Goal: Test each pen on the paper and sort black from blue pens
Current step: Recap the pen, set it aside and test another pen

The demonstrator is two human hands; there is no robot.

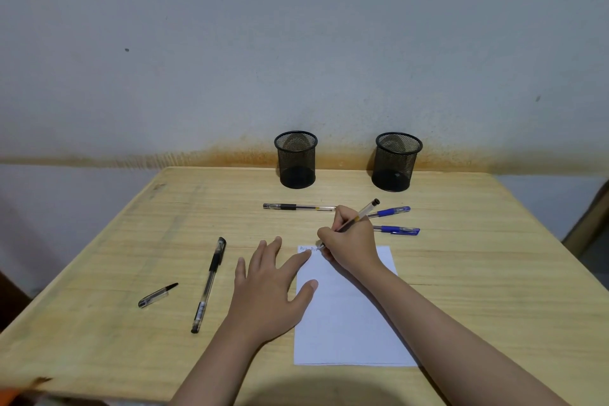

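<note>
Right hand grips uncapped pen, tip on paper at its 11 o'clock corner; left hand flat, open, pinning sheet. Short light stroke, read ink colour.

Plain room: wooden desk against stained wall.

Two bare, sleeveless forearms
</note>
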